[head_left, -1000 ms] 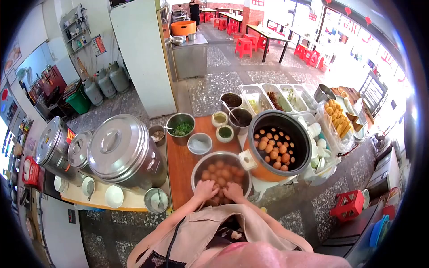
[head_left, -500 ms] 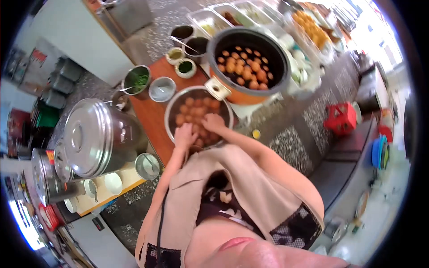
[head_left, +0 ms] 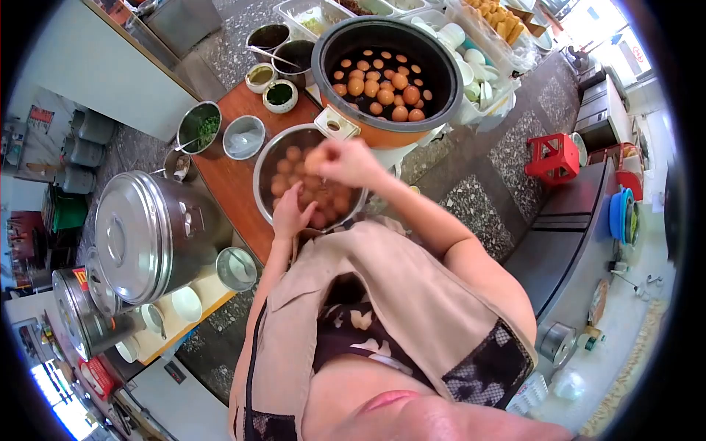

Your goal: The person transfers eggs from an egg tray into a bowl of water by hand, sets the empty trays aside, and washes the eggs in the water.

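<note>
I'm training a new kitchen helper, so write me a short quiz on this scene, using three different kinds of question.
1. What do the fingers of the right hand hold?
2. True or false: the left hand is outside the metal bowl.
3. The liquid in the orange pot looks: A) milky white; B) dark; C) bright green.

Key: 1. an egg; 2. false; 3. B
</note>
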`<state>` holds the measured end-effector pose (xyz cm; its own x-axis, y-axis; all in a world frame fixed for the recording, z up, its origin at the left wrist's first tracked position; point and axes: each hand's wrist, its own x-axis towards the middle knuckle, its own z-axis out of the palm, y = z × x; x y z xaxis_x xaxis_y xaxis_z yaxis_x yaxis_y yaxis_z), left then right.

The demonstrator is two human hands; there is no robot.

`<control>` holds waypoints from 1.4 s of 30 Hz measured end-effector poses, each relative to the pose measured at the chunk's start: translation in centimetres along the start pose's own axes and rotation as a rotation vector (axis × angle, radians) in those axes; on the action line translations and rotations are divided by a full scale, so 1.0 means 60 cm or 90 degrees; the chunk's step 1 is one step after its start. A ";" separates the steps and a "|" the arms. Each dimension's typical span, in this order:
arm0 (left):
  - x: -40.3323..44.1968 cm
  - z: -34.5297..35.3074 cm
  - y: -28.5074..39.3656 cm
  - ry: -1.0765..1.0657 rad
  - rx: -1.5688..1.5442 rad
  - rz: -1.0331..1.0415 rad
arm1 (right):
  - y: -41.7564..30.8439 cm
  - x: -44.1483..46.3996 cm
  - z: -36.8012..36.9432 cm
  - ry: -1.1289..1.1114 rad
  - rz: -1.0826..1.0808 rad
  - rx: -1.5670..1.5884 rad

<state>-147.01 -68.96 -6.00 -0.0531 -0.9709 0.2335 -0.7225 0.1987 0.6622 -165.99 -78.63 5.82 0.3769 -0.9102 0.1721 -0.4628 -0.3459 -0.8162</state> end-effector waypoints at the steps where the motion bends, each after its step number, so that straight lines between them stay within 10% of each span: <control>1: 0.002 0.007 -0.012 -0.005 0.082 0.074 | -0.018 0.017 -0.036 0.070 0.007 0.028; 5: 0.002 0.018 -0.024 -0.130 0.210 0.050 | 0.031 0.116 -0.138 0.180 0.092 -0.238; 9: 0.004 0.021 -0.036 -0.224 0.229 0.015 | 0.150 0.171 -0.145 -0.074 0.172 -0.456; 20: 0.001 0.013 -0.022 -0.148 0.143 0.000 | 0.152 0.166 -0.166 -0.295 0.092 -0.422; 23: 0.001 0.012 -0.021 -0.105 0.098 0.019 | 0.074 0.119 -0.133 0.051 -0.258 -0.350; 29: 0.000 0.020 -0.033 0.008 0.112 0.025 | 0.068 0.012 0.082 -0.121 -0.336 -0.235; 42: 0.000 0.034 -0.046 -0.011 0.361 -0.123 | 0.176 -0.029 0.204 -0.246 -0.008 -0.279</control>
<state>-146.45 -69.79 -9.27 0.1078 -0.9854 0.1321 -0.9751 -0.0789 0.2073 -161.73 -77.90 -9.82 0.6118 -0.7845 -0.1014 -0.7141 -0.4927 -0.4972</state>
